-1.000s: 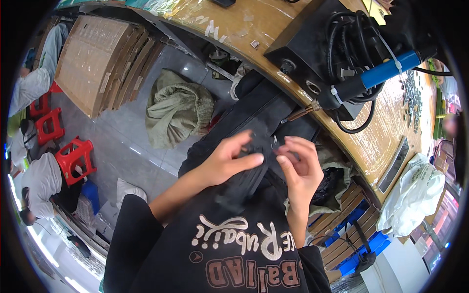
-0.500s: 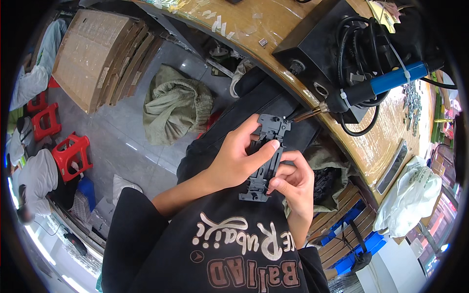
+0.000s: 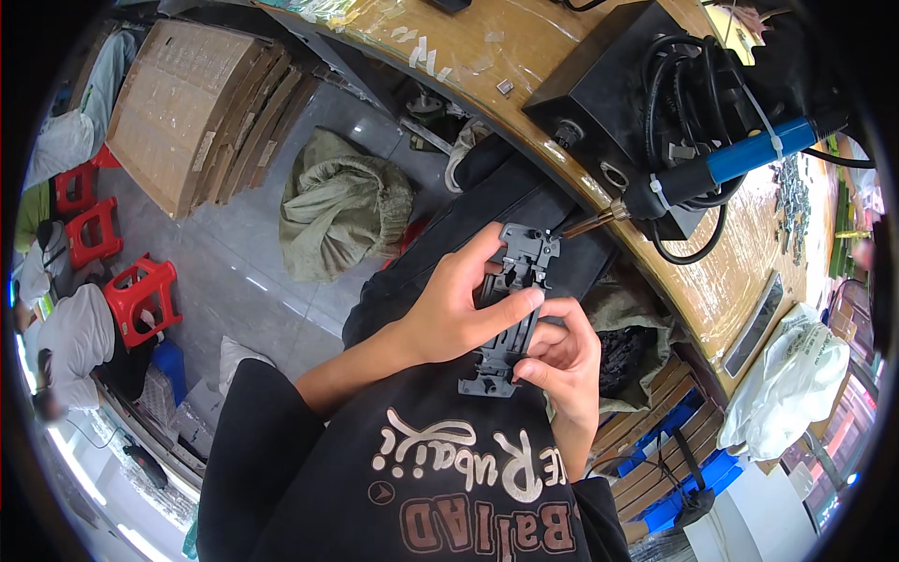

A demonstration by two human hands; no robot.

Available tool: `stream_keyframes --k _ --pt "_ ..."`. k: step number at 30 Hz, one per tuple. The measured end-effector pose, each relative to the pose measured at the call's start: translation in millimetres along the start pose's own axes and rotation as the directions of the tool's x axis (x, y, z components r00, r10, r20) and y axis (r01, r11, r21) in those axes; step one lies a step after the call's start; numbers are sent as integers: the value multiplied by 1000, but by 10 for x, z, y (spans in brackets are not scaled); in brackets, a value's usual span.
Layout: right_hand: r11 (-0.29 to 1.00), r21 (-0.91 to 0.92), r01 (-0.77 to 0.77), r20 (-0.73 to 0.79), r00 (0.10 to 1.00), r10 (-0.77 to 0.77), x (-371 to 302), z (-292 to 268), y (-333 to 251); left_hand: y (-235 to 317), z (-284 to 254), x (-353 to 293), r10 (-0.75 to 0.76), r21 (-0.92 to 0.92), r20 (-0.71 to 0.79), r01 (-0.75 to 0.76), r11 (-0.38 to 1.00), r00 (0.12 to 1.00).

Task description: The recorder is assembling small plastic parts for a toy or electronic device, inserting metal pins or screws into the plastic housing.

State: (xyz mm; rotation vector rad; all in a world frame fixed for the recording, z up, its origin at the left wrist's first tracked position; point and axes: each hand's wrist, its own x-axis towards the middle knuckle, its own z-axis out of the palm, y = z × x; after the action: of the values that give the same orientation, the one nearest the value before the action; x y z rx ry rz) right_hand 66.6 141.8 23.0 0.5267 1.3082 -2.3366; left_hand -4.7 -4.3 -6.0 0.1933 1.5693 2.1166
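A long dark grey plastic chassis [image 3: 507, 347], with moulded slots and posts, is held at a slant over my lap. My left hand [image 3: 448, 314] grips its left side, thumb laid across the middle and fingers behind it. My right hand [image 3: 571, 370] pinches the lower right edge between thumb and curled fingers. Close to the chassis's upper right corner is the copper-coloured tip of a blue-handled soldering iron [image 3: 760, 153]. Whether tip and plastic touch, I cannot tell. The fingers behind the chassis are hidden.
The iron is zip-tied near a black box [image 3: 595, 80] with coiled cable on the wooden workbench [image 3: 510, 56]. Below the bench edge, an open sack [image 3: 632, 361] holds dark parts. Another green sack [image 3: 342, 206], stacked boards [image 3: 183, 112] and red stools [image 3: 142, 292] stand left.
The chassis has shifted slightly down, its top corner now a little lower against the iron's tip. My left thumb has moved down with it; both hands keep their hold.
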Motion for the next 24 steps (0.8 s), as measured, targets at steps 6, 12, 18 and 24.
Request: stream_keyframes --k 6,12,18,24 --pt "998 66 20 36 999 -22 15 -11 18 -10 -21 -7 18 31 28 -19 999 999" --pt "999 -19 34 30 999 -34 34 -51 45 -71 -17 -8 -15 38 19 14 999 1000" --pt "1000 -18 23 9 1000 -22 60 -82 40 -48 4 33 -52 11 15 52 999 999" --pt "999 -11 41 21 999 -41 97 -51 5 -15 -16 71 -27 2 6 27 1000 1000"
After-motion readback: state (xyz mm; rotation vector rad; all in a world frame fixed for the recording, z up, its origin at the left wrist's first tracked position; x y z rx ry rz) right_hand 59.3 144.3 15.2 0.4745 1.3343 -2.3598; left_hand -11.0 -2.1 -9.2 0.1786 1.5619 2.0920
